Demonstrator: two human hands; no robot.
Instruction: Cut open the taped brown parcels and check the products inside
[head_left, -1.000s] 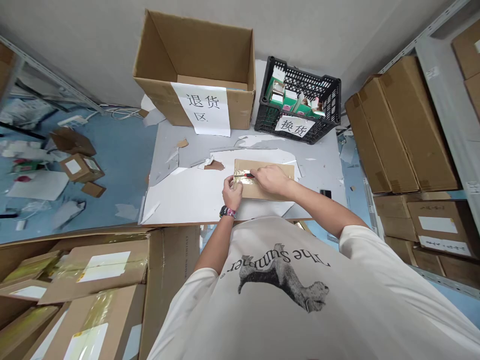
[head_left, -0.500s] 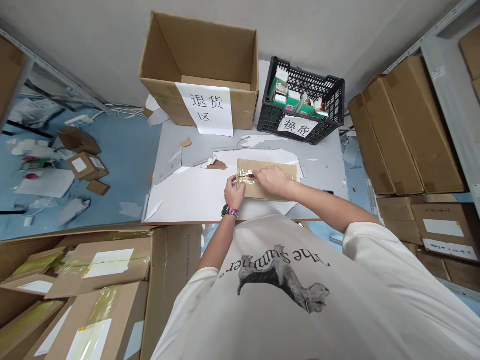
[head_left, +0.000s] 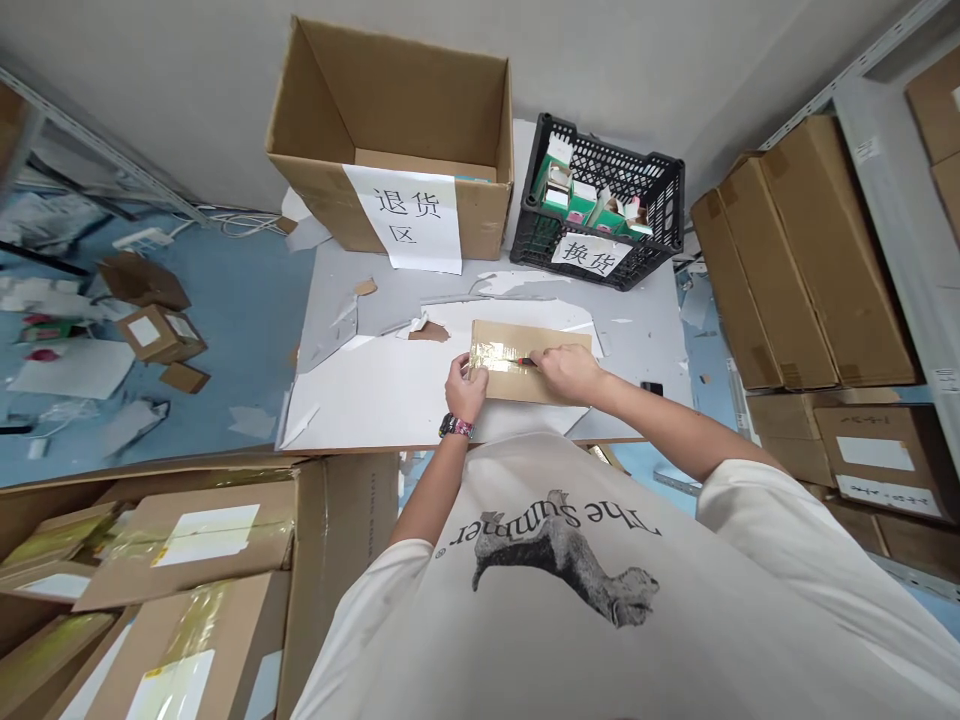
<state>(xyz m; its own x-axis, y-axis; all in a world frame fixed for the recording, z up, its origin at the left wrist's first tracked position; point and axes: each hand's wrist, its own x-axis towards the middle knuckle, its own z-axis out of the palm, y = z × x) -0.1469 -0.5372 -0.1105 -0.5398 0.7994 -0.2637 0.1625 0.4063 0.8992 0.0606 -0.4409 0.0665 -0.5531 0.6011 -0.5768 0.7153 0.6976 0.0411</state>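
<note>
A flat cardboard box [head_left: 502, 391] lies on the worktable, with shiny clear tape [head_left: 487, 352] running along its top. My left hand [head_left: 466, 388] grips the box's left end, thumb on top near the tape. In my right hand [head_left: 571, 372] is a small red and black cutter [head_left: 527, 361], its tip pointing left on the taped seam around the middle of the box. The fingers wrap round the handle, hiding most of it. The blade itself is too small to make out.
Behind stand a large open carton [head_left: 480, 215] with a paper sign and a black plastic crate [head_left: 664, 225] holding small green-white boxes. Torn white paper covers the worktable [head_left: 375, 400]. Taped parcels [head_left: 247, 570] fill a big carton at lower left. Cartons [head_left: 817, 260] line the right shelf.
My right hand has slid rightward along the taped seam with the cutter. My left hand stays on the box's left end. The view has shifted slightly.
</note>
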